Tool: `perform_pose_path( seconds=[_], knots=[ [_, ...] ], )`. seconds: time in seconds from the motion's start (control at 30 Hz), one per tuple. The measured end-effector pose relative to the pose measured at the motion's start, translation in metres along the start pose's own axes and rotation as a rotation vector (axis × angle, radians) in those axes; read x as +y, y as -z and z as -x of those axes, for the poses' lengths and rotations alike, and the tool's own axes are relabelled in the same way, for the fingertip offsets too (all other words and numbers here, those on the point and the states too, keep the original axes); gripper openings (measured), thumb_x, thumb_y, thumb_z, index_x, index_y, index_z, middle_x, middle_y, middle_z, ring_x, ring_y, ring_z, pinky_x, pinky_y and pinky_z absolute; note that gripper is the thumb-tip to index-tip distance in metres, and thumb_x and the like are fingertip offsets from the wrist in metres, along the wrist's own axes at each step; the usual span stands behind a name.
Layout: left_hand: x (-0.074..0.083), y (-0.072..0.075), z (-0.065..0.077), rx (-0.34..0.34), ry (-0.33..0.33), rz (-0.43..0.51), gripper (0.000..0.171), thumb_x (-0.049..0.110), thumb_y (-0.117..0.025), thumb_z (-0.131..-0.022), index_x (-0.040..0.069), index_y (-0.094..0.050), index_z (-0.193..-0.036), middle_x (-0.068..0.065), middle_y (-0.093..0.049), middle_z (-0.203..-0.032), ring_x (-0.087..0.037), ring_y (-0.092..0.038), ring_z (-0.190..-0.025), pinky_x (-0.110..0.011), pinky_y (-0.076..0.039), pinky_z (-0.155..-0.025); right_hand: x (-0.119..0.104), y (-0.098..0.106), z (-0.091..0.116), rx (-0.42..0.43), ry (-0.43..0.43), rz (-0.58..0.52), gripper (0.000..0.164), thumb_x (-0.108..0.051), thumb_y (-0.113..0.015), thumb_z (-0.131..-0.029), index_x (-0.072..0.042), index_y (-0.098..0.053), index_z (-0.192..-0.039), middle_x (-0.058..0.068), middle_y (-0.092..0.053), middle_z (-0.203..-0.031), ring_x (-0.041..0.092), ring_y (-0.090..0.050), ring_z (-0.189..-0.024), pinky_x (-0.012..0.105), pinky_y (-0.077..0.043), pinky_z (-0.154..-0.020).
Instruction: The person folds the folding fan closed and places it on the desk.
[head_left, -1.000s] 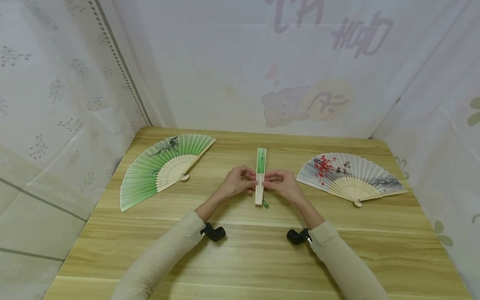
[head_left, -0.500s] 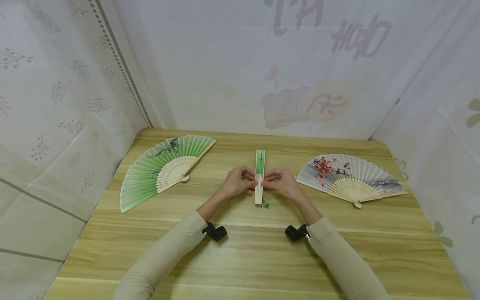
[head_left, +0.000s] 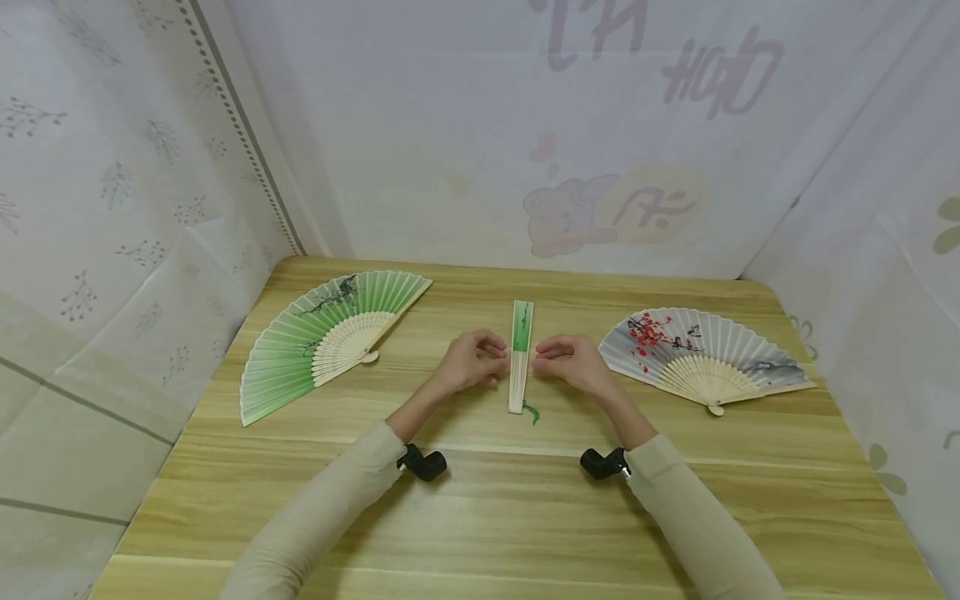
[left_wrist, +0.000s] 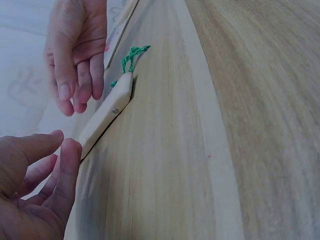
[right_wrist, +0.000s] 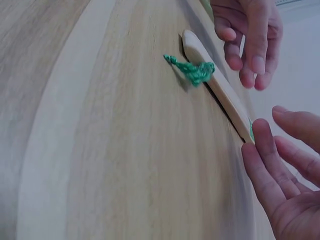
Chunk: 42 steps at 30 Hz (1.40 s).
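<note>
A folded hand fan (head_left: 520, 358) with a green upper part and pale wooden ribs lies on the table between the two hands. Its green cord (right_wrist: 197, 72) trails from the near end, where a small rivet shows in the left wrist view. My left hand (head_left: 471, 362) is just left of the fan, fingers loosely bent and holding nothing. On the other side my right hand (head_left: 573, 364) hovers close by, thumb and fingers parted, also holding nothing. In both wrist views there is space between thumb and fingers of each hand.
A spread green fan (head_left: 337, 333) lies at the left of the wooden table (head_left: 480, 525). To the right lies a spread grey fan (head_left: 701, 354) with red blossoms. Pale printed curtains (head_left: 420, 133) stand behind and at both sides.
Both hands have let go of the folded fan and drawn slightly apart, left hand leftward, right hand rightward. The fan now lies slightly tilted, its cord spread out at the near end.
</note>
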<state>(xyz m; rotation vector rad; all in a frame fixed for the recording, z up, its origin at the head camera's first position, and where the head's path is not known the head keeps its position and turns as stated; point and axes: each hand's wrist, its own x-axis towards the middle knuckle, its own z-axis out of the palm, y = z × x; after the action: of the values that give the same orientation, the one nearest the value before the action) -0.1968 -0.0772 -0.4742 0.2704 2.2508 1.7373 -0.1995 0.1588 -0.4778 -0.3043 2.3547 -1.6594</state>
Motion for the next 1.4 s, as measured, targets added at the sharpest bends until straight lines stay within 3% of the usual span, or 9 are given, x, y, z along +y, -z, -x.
perform_pose_path(
  seconds=[0.2,0.4,0.67,1.0,1.1,1.4],
  knots=[
    [-0.002,0.007,0.002,-0.013,-0.014,0.010,0.029,-0.001,-0.077,-0.090,-0.008,-0.063,-0.115,-0.016,-0.068,-0.103,-0.028,-0.071,-0.078,-0.036,-0.061,-0.063,0.000,0.004,0.002,-0.019,0.018,-0.057,0.031,-0.004,-0.077,-0.091,0.013,-0.067,-0.115,0.019,-0.072,-0.103,0.028,-0.072,-0.092,0.032,-0.058,-0.080],
    [-0.007,0.024,0.011,-0.012,-0.040,0.064,0.031,-0.002,-0.072,-0.093,-0.013,-0.060,-0.119,-0.019,-0.065,-0.106,-0.031,-0.071,-0.082,-0.038,-0.061,-0.066,0.001,0.005,0.002,-0.028,0.020,-0.140,0.031,-0.003,-0.074,-0.094,0.015,-0.064,-0.117,0.022,-0.071,-0.102,0.033,-0.072,-0.092,0.036,-0.059,-0.080],
    [-0.013,0.053,0.028,0.070,-0.050,0.092,0.032,-0.002,-0.071,-0.095,-0.016,-0.058,-0.120,-0.023,-0.065,-0.106,-0.033,-0.072,-0.086,-0.038,-0.061,-0.064,0.001,-0.002,-0.007,-0.032,0.012,-0.290,0.031,-0.004,-0.072,-0.095,0.014,-0.063,-0.119,0.027,-0.068,-0.107,0.034,-0.072,-0.090,0.042,-0.059,-0.083],
    [-0.016,0.091,0.053,0.130,-0.051,0.104,0.038,0.003,-0.068,-0.098,-0.016,-0.053,-0.127,-0.026,-0.062,-0.112,-0.049,-0.067,-0.096,-0.051,-0.060,-0.073,-0.011,-0.014,-0.019,-0.090,-0.004,-0.294,0.040,-0.014,-0.070,-0.099,0.012,-0.060,-0.128,0.025,-0.068,-0.109,0.033,-0.072,-0.094,0.044,-0.058,-0.086],
    [-0.016,0.103,0.061,0.154,-0.041,0.106,0.040,0.004,-0.068,-0.098,-0.016,-0.052,-0.129,-0.028,-0.061,-0.114,-0.051,-0.066,-0.098,-0.054,-0.059,-0.075,-0.015,-0.020,-0.024,-0.110,0.005,-0.324,0.043,-0.014,-0.068,-0.100,0.014,-0.056,-0.131,0.031,-0.066,-0.114,0.033,-0.072,-0.095,0.044,-0.057,-0.086],
    [-0.025,0.131,0.084,0.218,-0.027,0.079,0.042,0.008,-0.068,-0.099,-0.015,-0.051,-0.130,-0.029,-0.061,-0.115,-0.038,-0.069,-0.096,-0.049,-0.060,-0.078,-0.031,-0.038,-0.037,-0.155,-0.010,-0.339,0.045,-0.016,-0.064,-0.103,0.012,-0.053,-0.137,0.035,-0.062,-0.121,0.029,-0.072,-0.095,0.048,-0.054,-0.091]
  ],
)
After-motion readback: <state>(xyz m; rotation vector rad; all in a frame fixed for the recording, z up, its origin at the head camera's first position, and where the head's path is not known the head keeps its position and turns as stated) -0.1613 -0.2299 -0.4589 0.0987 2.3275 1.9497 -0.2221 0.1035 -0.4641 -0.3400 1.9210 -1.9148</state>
